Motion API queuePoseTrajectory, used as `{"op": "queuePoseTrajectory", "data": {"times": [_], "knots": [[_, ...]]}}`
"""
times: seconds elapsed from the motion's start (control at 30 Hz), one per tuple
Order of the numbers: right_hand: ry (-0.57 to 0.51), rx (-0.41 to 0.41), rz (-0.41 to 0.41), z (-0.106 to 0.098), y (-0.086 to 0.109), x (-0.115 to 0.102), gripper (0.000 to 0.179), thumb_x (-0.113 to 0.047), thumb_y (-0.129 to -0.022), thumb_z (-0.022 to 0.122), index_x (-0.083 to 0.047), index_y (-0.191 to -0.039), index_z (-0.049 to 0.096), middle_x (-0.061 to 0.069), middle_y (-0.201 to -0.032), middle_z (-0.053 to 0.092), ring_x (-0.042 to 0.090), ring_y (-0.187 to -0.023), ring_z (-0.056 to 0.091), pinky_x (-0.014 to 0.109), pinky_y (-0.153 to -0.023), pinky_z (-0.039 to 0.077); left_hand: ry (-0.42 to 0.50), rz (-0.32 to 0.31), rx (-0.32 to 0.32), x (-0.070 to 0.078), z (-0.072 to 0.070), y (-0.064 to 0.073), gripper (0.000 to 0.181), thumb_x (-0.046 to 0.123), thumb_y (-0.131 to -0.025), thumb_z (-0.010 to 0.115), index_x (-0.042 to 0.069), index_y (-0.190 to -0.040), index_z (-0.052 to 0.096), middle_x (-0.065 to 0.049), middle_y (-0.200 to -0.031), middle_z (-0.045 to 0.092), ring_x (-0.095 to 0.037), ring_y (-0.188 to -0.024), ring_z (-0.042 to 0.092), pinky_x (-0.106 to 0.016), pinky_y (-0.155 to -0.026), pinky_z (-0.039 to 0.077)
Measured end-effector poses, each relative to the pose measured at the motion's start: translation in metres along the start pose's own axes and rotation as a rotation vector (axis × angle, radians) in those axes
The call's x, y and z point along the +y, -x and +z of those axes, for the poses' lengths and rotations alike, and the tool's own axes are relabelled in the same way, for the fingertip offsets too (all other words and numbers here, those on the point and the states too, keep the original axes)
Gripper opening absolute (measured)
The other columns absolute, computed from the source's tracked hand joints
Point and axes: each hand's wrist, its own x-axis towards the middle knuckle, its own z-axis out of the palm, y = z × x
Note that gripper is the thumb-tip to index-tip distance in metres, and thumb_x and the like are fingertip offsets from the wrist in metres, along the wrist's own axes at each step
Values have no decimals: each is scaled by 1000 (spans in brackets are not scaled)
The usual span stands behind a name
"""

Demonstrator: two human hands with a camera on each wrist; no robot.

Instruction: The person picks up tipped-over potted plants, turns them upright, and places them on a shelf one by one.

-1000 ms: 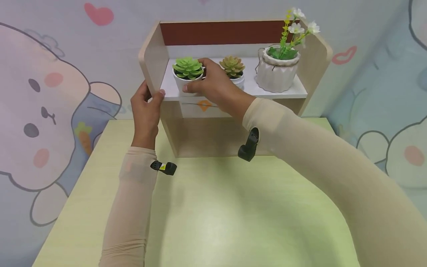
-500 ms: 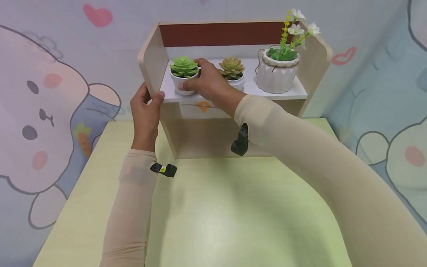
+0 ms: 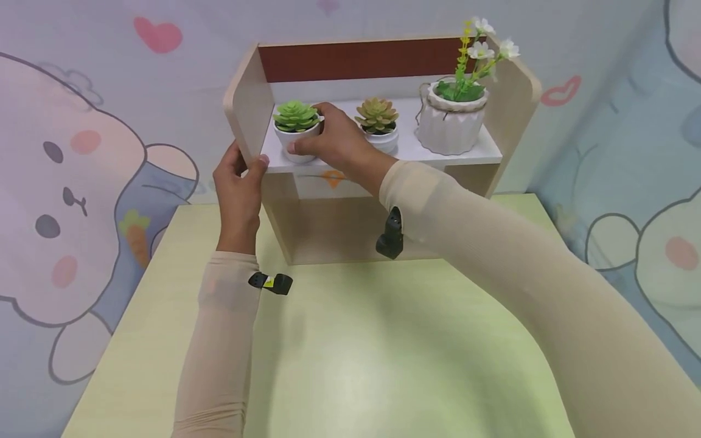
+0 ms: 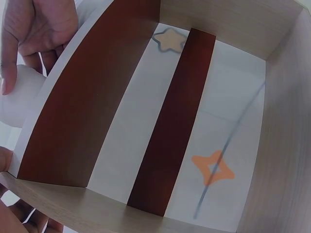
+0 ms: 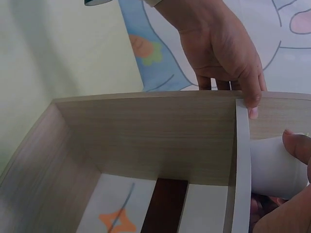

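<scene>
My right hand (image 3: 342,140) grips a white pot with a green succulent (image 3: 296,118), thumb in front and fingers behind. The pot is at the left end of the white upper shelf (image 3: 408,158), near the side panel. In the right wrist view the white pot (image 5: 274,167) shows beside the shelf edge, under the thumb. My left hand (image 3: 240,191) holds the left side panel (image 3: 246,100) of the small wooden shelf unit, its thumb at the front edge of the upper shelf. The left fingers go behind that panel and are partly hidden.
A brownish succulent in a white pot (image 3: 378,125) stands mid-shelf. At the shelf's right is a ribbed white pot (image 3: 451,128) with white flowers. The unit's lower compartment (image 3: 345,225) faces the light table (image 3: 350,340). A cartoon-printed backdrop (image 3: 82,152) hangs behind.
The right hand has moved the green succulent's pot a little leftward along the shelf, toward the side panel. My left hand keeps its place on the panel. The head view has shifted slightly.
</scene>
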Motion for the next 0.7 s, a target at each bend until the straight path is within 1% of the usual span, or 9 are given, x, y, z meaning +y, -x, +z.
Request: {"op": "queuePoseTrajectory", "data": {"times": [0.07,0.13,0.2,0.27,0.33,0.47,0.53,0.63,0.7], "knots": [[2,-4,4,0,0,0,85,-29,-90,84,-11,-159,38,8,-137,60,13,-116,53,23,-101,43,-10,-4,0,0,0,0,46,14,-101,63,25,-146,63,-4,-139,64,-21,-126,56,-47,-110,46],[5,-16,12,1,1,0,92,-29,-90,83,-13,-163,29,9,-139,60,13,-119,54,23,-102,43,-20,-8,-1,1,0,1,46,15,-102,63,25,-147,62,-3,-140,64,-20,-126,56,-47,-111,46],[12,-30,20,1,2,-1,102,-29,-90,84,-16,-167,17,10,-145,58,13,-124,54,23,-106,41,-21,-7,-1,1,0,1,46,15,-102,63,25,-146,63,-3,-139,64,-20,-126,56,-48,-111,46],[21,-35,9,2,5,0,112,-29,-90,84,-17,-168,5,12,-150,55,14,-131,52,24,-110,40,-20,-7,-2,1,0,1,45,16,-102,64,26,-146,63,-2,-140,64,-20,-127,56,-48,-112,46],[53,-27,-17,4,9,2,116,-30,-90,83,-15,-168,-2,13,-156,49,14,-139,48,24,-115,35,-21,-4,-3,1,0,1,45,16,-102,64,26,-146,63,-2,-140,64,-21,-127,57,-48,-111,46],[93,11,-94,11,20,8,109,-29,-94,78,-10,-167,0,16,-165,33,17,-150,37,26,-119,32,-28,0,-1,2,-1,1,45,16,-102,63,25,-147,62,-3,-140,64,-21,-126,58,-46,-110,47],[81,29,-118,14,27,11,104,-27,-95,75,-10,-167,3,17,-167,28,20,-152,35,28,-119,33,-33,-7,0,2,-2,2,46,17,-103,63,24,-148,61,-3,-141,63,-21,-127,58,-45,-110,47],[-5,45,-145,17,38,18,99,-21,-94,74,-11,-167,8,18,-165,27,26,-150,40,30,-116,38,-52,-27,-3,2,-5,5,46,19,-104,62,22,-150,58,-3,-144,62,-21,-129,57,-43,-112,45],[-111,47,-164,19,48,26,96,-18,-94,74,-10,-167,12,19,-164,28,31,-147,43,32,-116,40,-71,-33,-15,0,-8,11,47,20,-105,60,20,-152,56,-4,-146,60,-21,-130,56,-42,-112,45]]}}
